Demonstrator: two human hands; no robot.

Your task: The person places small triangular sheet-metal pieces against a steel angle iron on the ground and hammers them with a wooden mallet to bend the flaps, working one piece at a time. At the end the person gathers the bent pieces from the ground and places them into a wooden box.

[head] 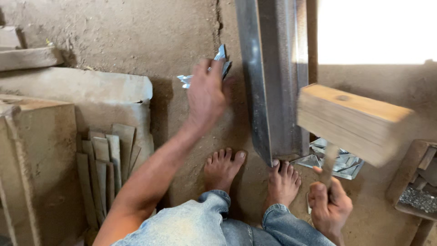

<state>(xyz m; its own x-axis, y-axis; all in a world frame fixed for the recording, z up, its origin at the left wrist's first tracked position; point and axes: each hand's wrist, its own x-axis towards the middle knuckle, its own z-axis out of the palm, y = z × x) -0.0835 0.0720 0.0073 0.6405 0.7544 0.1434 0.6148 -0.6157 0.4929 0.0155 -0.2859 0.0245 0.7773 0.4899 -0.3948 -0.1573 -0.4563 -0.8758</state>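
Small bent sheet-metal pieces (214, 68), shiny and folded, are being held in the left hand (207, 93), out ahead of the body and just left of the upright steel beam (273, 77). Left grip is closed around the pieces; the tips are sticking out past the fingers toward the beam and to the left. The arm is being reached forward, back of the hand facing the camera.

A wooden mallet (353, 120) is being held in the right hand (328, 205), fist closed on the handle low down near the right knee. The head is being carried high, right of the beam and motion-blurred, long axis running left to right. So the pieces are lying up and left of the mallet head, with the beam standing between; the left hand is much the nearer one to them.

The beam is being steadied at its foot by the right foot (283, 182), toes touching its lower end; the left foot (221, 168) is planted beside it on the dirt floor (136, 32).

More cut metal pieces (337, 161) are lying behind the mallet handle. A stack of wooden slats (104, 168) is leaning against stone blocks (77, 86) to the left.
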